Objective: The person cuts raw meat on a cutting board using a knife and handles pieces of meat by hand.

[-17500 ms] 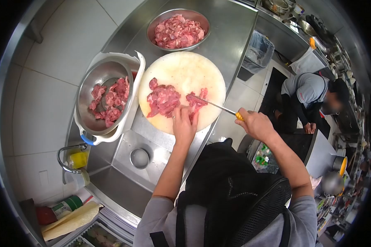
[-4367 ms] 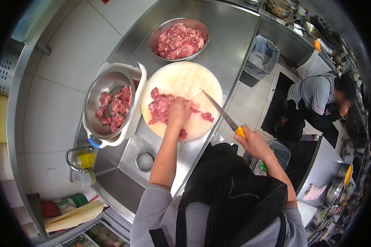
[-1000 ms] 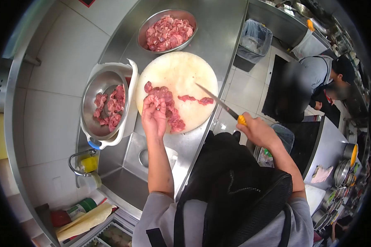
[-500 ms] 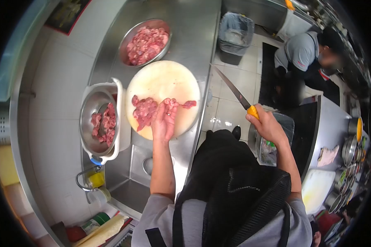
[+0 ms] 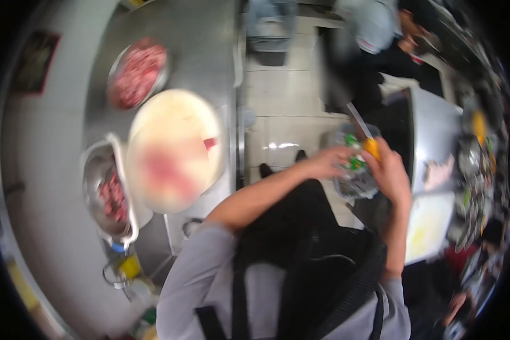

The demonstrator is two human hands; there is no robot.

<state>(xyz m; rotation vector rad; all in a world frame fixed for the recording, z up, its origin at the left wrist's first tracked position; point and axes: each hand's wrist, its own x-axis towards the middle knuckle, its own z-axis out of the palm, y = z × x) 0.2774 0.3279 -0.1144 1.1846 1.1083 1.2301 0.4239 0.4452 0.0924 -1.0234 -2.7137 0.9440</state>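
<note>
My right hand (image 5: 390, 173) is closed round the yellow handle of a knife (image 5: 360, 120), its blade pointing up and left. My left hand (image 5: 330, 162) reaches across to the right, over a lined bin (image 5: 354, 184) with green scraps in it. Motion smears its fingers, so whether they hold anything is unclear. On the round cutting board (image 5: 178, 107) lies blurred raw meat (image 5: 173, 170), with a small red piece at the board's right edge. A steel bowl heaped with meat (image 5: 137, 73) stands behind the board, and another bowl (image 5: 99, 190) with less meat is at the left.
The steel counter (image 5: 201, 51) carries the board, with a sink (image 5: 156, 243) nearer me. A second lined bin (image 5: 271, 25) stands on the floor ahead. A co-worker (image 5: 374, 28) is at the upper right. A white board (image 5: 430, 224) lies on the right-hand worktop.
My view has turned right. My left hand has moved from the cutting board to above the near bin, close to my right hand. The knife is still in my right hand.
</note>
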